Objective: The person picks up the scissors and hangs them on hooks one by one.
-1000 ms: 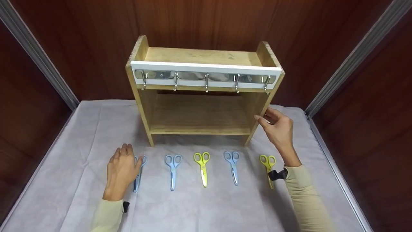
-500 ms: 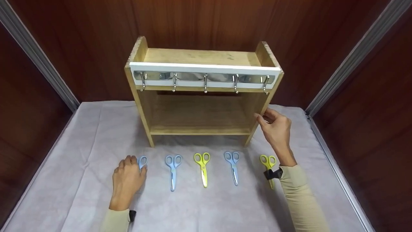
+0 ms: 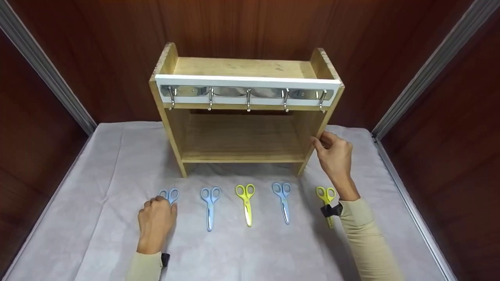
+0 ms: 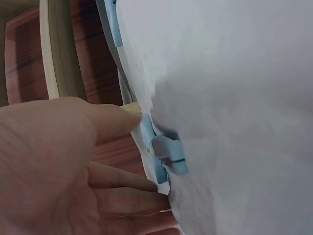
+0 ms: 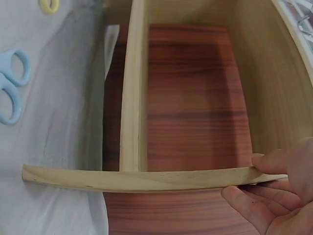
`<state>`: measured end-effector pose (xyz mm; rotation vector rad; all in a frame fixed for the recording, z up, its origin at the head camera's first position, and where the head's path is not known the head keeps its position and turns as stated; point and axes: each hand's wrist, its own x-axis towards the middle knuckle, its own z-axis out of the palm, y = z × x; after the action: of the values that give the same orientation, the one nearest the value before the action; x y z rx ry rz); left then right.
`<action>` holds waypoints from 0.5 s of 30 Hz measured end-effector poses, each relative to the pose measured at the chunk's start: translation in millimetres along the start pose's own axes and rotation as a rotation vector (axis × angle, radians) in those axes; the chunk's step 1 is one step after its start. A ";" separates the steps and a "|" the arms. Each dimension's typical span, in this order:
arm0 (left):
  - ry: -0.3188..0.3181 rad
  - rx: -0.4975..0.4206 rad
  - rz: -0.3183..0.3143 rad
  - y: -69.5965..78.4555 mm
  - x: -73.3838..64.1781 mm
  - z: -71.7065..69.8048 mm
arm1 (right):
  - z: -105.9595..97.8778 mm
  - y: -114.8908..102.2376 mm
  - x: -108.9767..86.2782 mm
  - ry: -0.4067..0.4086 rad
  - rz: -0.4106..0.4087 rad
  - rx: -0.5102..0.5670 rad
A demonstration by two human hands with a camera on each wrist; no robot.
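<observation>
My left hand [image 3: 156,222] is over the leftmost blue scissors [image 3: 174,193], whose handle loops show beyond the knuckles while the hand hides the blades. In the left wrist view, the thumb and fairly straight fingers lie on either side of these blue scissors [image 4: 176,161], which rest on the cloth with a gap between thumb and fingers. My right hand [image 3: 336,158] holds the right side panel of a wooden shelf [image 3: 242,160]. Thumb and fingers pinch that side panel [image 5: 146,179] from its two faces in the right wrist view.
Two more blue scissors [image 3: 210,207] and two yellow scissors [image 3: 246,203] lie in a row before the shelf on grey cloth [image 3: 242,257]. A white rail [image 3: 250,80] with several metal hooks [image 3: 249,99] spans the shelf's front. Dark wood panels [image 3: 250,27] stand behind and beside.
My left hand has moved right and slightly nearer the front, its fingers bending down at the blue scissors, whose handles show more now. The right hand stays on the side panel.
</observation>
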<state>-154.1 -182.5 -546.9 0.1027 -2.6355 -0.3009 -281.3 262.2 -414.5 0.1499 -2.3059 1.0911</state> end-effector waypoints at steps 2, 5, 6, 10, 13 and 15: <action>0.008 0.014 0.004 0.6 0.3 0.5 | 0.2 0.0 -0.5 0.000 0.003 0.001; 0.017 0.059 0.016 2.2 2.2 1.1 | -0.2 -0.1 -0.9 -0.005 0.015 -0.004; 0.012 0.068 0.019 2.8 3.2 1.2 | -0.5 0.1 -1.0 -0.006 0.020 -0.007; -0.074 0.080 0.016 6.0 9.6 -0.6 | -1.6 0.2 -0.4 -0.007 0.029 -0.012; -0.190 0.084 0.011 7.8 15.6 -2.7 | -1.7 0.5 0.0 -0.004 0.025 -0.011; -0.267 0.082 0.010 8.5 19.8 -3.1 | -1.5 0.7 -0.4 -0.002 0.022 -0.009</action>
<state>-170.3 -177.4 -533.2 0.0808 -2.9134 -0.2155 -280.6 263.7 -414.5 0.1226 -2.3192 1.0922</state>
